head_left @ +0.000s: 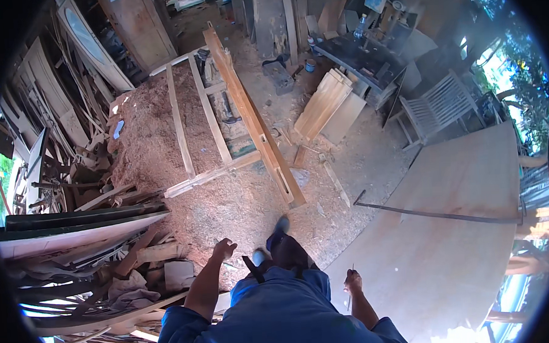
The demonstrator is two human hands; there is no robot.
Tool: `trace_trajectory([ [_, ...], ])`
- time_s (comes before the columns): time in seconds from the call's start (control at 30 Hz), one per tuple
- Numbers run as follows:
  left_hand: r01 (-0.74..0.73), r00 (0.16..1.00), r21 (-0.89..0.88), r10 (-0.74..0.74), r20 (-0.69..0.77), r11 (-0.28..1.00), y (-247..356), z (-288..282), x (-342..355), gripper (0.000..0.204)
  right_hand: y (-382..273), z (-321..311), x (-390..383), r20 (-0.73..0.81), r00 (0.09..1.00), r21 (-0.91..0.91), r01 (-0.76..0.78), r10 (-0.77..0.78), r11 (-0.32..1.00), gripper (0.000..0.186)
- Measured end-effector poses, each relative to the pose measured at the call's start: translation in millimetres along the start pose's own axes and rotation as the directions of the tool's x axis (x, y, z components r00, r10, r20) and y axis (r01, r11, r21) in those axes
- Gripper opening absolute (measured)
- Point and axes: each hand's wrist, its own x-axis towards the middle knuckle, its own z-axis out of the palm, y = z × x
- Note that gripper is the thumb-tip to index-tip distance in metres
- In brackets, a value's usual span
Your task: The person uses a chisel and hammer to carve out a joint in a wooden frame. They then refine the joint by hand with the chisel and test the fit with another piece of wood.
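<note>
My left hand hangs beside my body with its fingers loosely bent and a little apart. It looks to hold nothing. On the other side, my right hand is closed around a thin, pencil-like stick whose ends poke out above and below the fist; its exact kind is too small to tell. Ahead of my feet lies a long wooden beam with slots cut near its near end. It rests across a pale wooden frame on the ground. A hammer lies inside that frame.
Sawdust and shavings cover the ground at left. Beside my right hand a large plywood sheet carries a long dark metal bar. Stacked boards, a dark table and a slatted chair stand far right. Scrap wood crowds the left.
</note>
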Motion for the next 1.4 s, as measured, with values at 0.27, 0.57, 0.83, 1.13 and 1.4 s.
trace_trajectory([
  [0.27,-0.170,0.967,0.138,0.137,0.217,0.976,45,71,-41,0.055,19,-7,10,0.027,1.000,-0.224,-0.003,0.010,0.975,0.039],
  [0.57,-0.124,0.930,0.381,-0.027,0.367,0.916,160,85,35,0.056,30,-112,135,0.048,0.998,0.168,-0.043,0.036,0.985,0.027],
  [0.83,-0.273,0.961,-0.230,0.276,-0.021,0.934,456,47,48,0.049,-31,-231,236,0.440,0.832,-0.698,0.554,-0.339,0.454,0.032],
  [1.13,-0.064,0.998,-0.324,0.062,-0.016,0.944,412,97,45,0.030,-287,-290,265,-0.001,0.755,-0.449,0.586,-0.656,0.675,0.032],
  [1.4,0.014,0.977,-0.617,-0.142,-0.158,0.787,387,101,135,0.040,-510,-323,258,0.198,0.715,-0.574,0.639,-0.670,0.513,0.032],
])
